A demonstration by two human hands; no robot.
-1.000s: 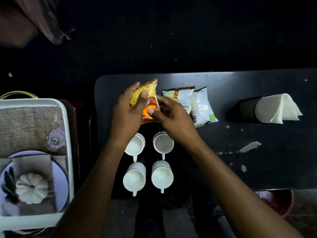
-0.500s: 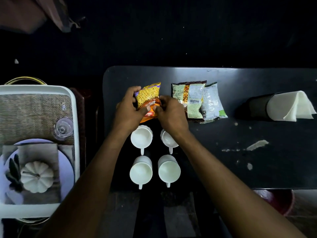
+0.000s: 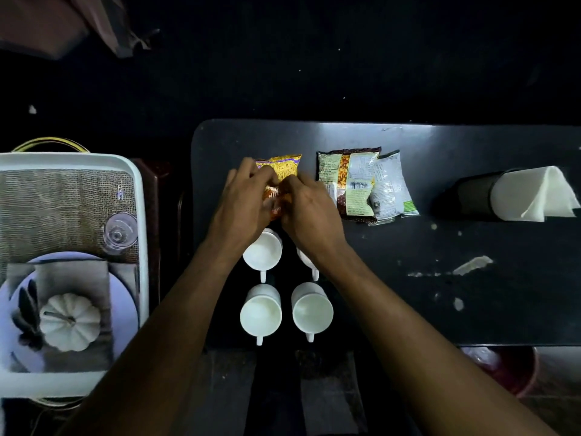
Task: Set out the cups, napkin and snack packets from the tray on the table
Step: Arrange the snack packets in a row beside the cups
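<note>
A yellow and orange snack packet point(image 3: 283, 168) lies on the black table point(image 3: 471, 294), and both my left hand point(image 3: 243, 202) and my right hand point(image 3: 309, 212) grip its lower part. To its right lie a brown and green packet point(image 3: 349, 180) and a silver packet point(image 3: 391, 184), overlapping. Several white cups stand below my hands: one at near left point(image 3: 261, 311), one at near right point(image 3: 312, 309), one at far left point(image 3: 262, 251). My right wrist mostly hides a further cup point(image 3: 306, 259). A white napkin point(image 3: 534, 193) sits in a dark holder point(image 3: 468, 196) at the right.
A white tray point(image 3: 141, 247) stands to the left, holding a burlap mat, an upturned glass point(image 3: 119, 234), a plate with a grey cloth and a white pumpkin point(image 3: 70, 322). Pale scuffs mark the table at right. A red bowl point(image 3: 509, 369) sits below the table's front edge.
The yellow packet has come down flat onto the table. Both hands have closed in over its lower half, covering more of it than before.
</note>
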